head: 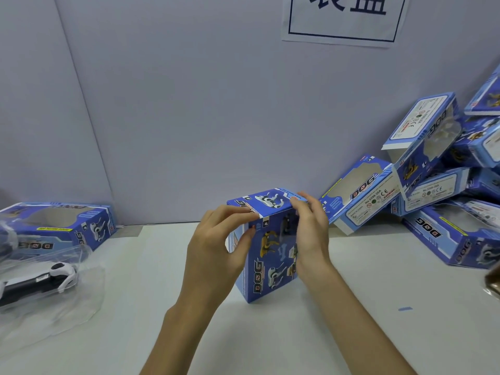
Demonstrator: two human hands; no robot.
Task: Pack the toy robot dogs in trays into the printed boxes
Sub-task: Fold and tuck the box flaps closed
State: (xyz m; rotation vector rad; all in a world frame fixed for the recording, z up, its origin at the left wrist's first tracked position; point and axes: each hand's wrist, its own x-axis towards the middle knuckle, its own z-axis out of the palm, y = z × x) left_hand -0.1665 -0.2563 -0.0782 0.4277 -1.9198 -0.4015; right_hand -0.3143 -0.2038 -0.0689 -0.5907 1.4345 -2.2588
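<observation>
Hands are working on one printed box (267, 266), upright mid-worktop (351, 293). The left hand (216, 244) is gripping its top corner with curled fingers, and the right hand (311, 234) is pinching the top flap. This box is probably nearly closed. One toy robot dog (46, 280) in a clear tray (81, 299) is waiting far left by another box (54, 226). A pile of boxes (433, 171) is lying right, some apparently unfilled.

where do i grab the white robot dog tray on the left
Probably the clear tray, at its right rim, coming from the right: it lies flat on the table, that rim is free, and the white robot dog lies inside, so lifting the tray carries it.
</observation>
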